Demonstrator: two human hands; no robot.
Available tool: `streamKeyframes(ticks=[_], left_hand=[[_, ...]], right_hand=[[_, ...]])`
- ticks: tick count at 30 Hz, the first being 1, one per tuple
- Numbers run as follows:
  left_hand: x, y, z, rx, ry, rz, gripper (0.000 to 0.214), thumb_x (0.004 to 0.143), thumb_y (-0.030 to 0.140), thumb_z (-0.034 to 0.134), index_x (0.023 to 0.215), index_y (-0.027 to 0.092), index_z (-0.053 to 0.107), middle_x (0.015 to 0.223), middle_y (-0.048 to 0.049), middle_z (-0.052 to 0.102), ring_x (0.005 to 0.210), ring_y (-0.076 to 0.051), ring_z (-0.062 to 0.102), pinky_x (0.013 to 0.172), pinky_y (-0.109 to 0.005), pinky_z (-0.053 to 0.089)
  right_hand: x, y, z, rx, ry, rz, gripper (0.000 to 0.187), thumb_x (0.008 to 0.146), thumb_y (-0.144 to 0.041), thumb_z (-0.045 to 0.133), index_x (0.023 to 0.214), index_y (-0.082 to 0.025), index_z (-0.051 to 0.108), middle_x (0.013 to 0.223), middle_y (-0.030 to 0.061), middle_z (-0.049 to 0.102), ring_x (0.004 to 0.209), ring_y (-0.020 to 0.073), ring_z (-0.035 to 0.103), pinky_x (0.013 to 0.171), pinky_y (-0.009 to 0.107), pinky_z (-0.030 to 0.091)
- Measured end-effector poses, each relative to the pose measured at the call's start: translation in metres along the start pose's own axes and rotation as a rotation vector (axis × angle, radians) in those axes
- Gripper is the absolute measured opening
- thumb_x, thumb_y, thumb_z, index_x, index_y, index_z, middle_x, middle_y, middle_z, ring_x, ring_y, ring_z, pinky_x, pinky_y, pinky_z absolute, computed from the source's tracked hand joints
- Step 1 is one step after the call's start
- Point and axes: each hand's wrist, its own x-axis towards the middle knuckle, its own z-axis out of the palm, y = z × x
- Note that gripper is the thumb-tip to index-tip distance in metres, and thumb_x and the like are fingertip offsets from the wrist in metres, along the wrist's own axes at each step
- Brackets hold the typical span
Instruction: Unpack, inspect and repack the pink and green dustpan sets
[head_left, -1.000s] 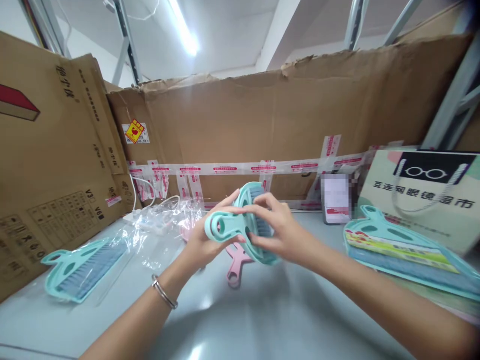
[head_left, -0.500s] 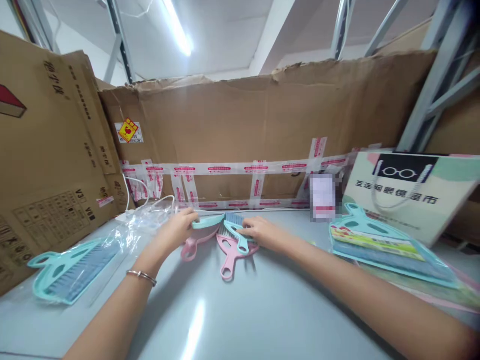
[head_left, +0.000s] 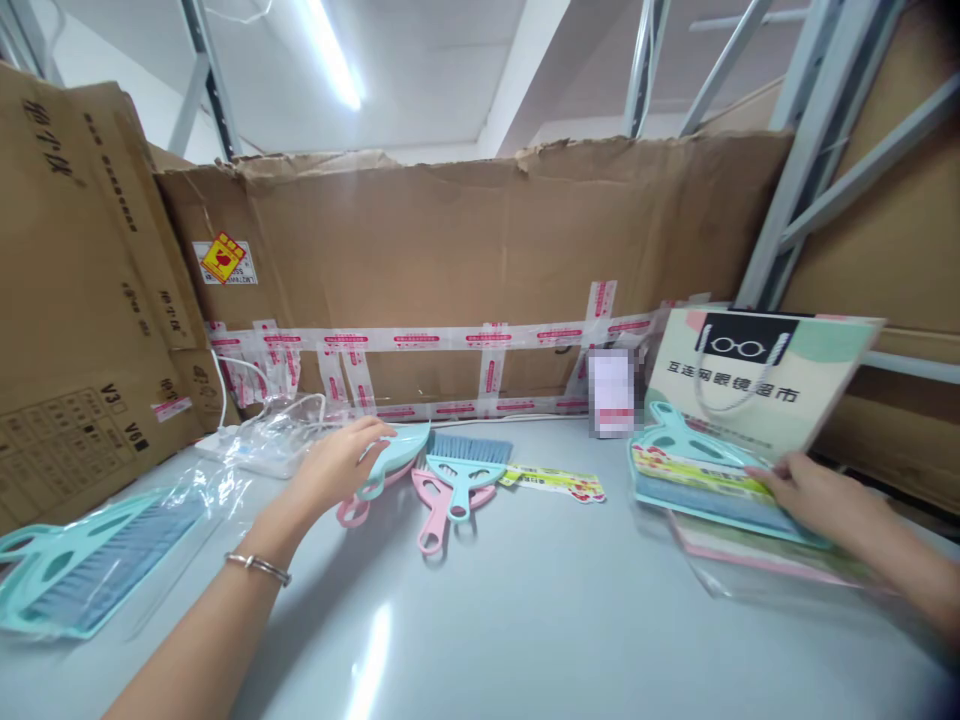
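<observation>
Head view, work surface with both hands apart. Right hand (head_left: 829, 495), at the right of the frame, meets the wrapped dustpan set (head_left: 701, 490) at its right-hand end; the fingertips overlap the printed label, and most of the set lies to their left in the frame. The long axis of the set slopes gently from its handle, upper left, to its lower right end, near this hand. Blur prevents telling whether the right fingers pinch the set or only touch it. Beneath it lies a pink packet (head_left: 757, 560).

Left hand (head_left: 346, 462), left of centre, is well apart from that set. Its fingers bend over the teal dustpan (head_left: 411, 440), which lies over a pink dustpan (head_left: 354, 512); whether they grip or merely rest cannot be told. Just right lie a teal brush (head_left: 466, 474), overlapping a pink brush (head_left: 433, 530), and a loose card (head_left: 559, 483).

Surface: a smooth, pale, glossy table (head_left: 480, 630), with a second wrapped set (head_left: 112, 570) at lower left. Behind: a taped cardboard box (head_left: 420, 250), a phone (head_left: 615, 385) and, at right, a paper bag (head_left: 765, 375).
</observation>
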Motion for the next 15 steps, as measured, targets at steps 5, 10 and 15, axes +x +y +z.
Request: streamKeyframes(ticks=[5, 10, 15], left_hand=[[-0.001, 0.004, -0.002, -0.104, 0.033, 0.005, 0.031, 0.087, 0.034, 0.035, 0.101, 0.023, 0.060, 0.108, -0.0046, 0.061, 0.089, -0.020, 0.059, 0.078, -0.033, 0.047], [0.002, 0.034, 0.003, -0.589, 0.053, -0.159, 0.035, 0.082, 0.041, 0.044, 0.111, 0.023, 0.056, 0.113, -0.0083, 0.058, 0.089, -0.021, 0.061, 0.069, -0.032, 0.052], [0.005, 0.072, 0.013, -1.300, -0.076, -0.365, 0.066, 0.072, 0.037, 0.061, 0.131, 0.030, 0.033, 0.117, -0.0098, 0.058, 0.068, -0.016, 0.065, 0.054, -0.026, 0.052]], right_hand=[[-0.016, -0.055, -0.034, -0.129, 0.037, -0.036, 0.025, 0.083, -0.036, 0.043, 0.061, -0.026, 0.034, 0.083, 0.0117, 0.062, 0.047, 0.0175, 0.041, 0.049, 0.033, 0.027], [-0.030, -0.135, -0.054, 0.149, 0.155, -0.293, 0.013, 0.082, -0.027, 0.045, 0.069, -0.025, 0.040, 0.070, 0.0064, 0.058, 0.057, 0.0189, 0.048, 0.055, 0.031, 0.032], [-0.062, -0.231, -0.040, 0.629, -0.076, -0.560, 0.019, 0.083, -0.033, 0.044, 0.070, -0.022, 0.050, 0.066, 0.0013, 0.059, 0.061, 0.0170, 0.053, 0.059, 0.028, 0.038]])
